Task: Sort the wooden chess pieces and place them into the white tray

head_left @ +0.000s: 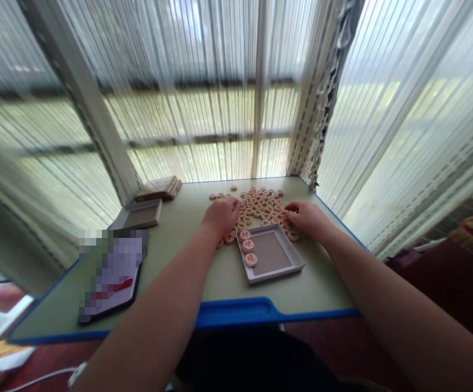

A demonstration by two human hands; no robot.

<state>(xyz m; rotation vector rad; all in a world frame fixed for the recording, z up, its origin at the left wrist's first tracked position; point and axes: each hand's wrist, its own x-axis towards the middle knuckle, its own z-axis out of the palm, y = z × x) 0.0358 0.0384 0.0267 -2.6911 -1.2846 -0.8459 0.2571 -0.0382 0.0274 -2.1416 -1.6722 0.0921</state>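
Note:
A heap of round wooden game pieces (260, 206) with red and dark marks lies at the far side of a green table (220, 283). My left hand (222, 214) rests on the heap's left edge, fingers curled down over some pieces. My right hand (307, 216) sits at the heap's right edge, fingers bent onto the pieces; what it grips is hidden. Between my hands lies a shallow grey box tray (275, 255). Three red-marked pieces (247, 246) stand in a column along its left inner wall.
A second grey tray (140, 214) and a folded wooden board (158, 188) lie at the far left. A dark blurred-out flat object (111, 275) lies near the left front. The table has a blue rim (240, 311). Sheer curtains hang behind and to the right.

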